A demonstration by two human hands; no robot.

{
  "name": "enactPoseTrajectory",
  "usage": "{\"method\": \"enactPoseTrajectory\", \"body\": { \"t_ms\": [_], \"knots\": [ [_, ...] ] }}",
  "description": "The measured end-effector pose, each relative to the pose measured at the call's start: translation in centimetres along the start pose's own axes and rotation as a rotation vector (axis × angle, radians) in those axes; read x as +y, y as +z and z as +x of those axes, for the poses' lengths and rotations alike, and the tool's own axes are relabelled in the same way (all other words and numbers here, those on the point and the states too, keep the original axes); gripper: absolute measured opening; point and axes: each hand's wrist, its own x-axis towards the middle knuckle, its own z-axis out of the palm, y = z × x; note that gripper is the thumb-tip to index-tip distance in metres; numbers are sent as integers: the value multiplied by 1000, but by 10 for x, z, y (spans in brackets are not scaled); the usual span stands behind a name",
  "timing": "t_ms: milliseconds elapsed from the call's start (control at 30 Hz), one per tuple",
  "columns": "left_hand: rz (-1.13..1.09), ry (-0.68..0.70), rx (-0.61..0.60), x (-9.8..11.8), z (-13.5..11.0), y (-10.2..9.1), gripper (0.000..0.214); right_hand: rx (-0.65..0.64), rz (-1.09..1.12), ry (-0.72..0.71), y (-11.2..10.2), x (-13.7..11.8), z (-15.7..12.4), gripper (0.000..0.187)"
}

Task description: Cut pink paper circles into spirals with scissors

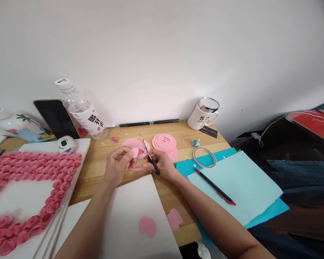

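My left hand pinches a pink paper circle above the wooden desk. My right hand grips small black-handled scissors, with the blades pointing up into the pink paper. A loose cut strip of the paper curls down below the two hands. Just to the right lies a pile of pink spiral-cut paper circles.
A white board with many pink paper roses lies at left. A plastic water bottle, a phone, a white mug, a tape ring, a red-black pen on light blue paper and pink scraps surround the hands.
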Motion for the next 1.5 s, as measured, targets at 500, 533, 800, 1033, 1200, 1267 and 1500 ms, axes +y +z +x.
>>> {"method": "enactPoseTrajectory", "body": {
  "t_ms": [500, 533, 800, 1033, 1200, 1267, 1500],
  "knots": [
    [206, -106, -118, -5, -1, 0, 27, 204, -1190, -45, -23, -21, -3, 32],
    [205, -45, 34, -8, 0, -2, 28, 179, -1238, -69, -24, -22, -3, 35],
    [809, -72, 402, -28, 10, -13, 29, 374, -1013, -153, -26, -11, 1, 33],
    [1003, -128, 290, -30, 8, -13, 26, 299, -490, -90, -16, -2, 6, 29],
    [971, -114, 279, -34, 7, -14, 25, 282, -592, -130, -10, 5, 5, 27],
    [954, -130, 280, -35, 7, -13, 24, 298, -606, -123, -8, 7, 5, 26],
    [964, -128, 228, -35, 8, -10, 21, 290, -596, -115, -5, 10, 4, 25]
  ]
}}
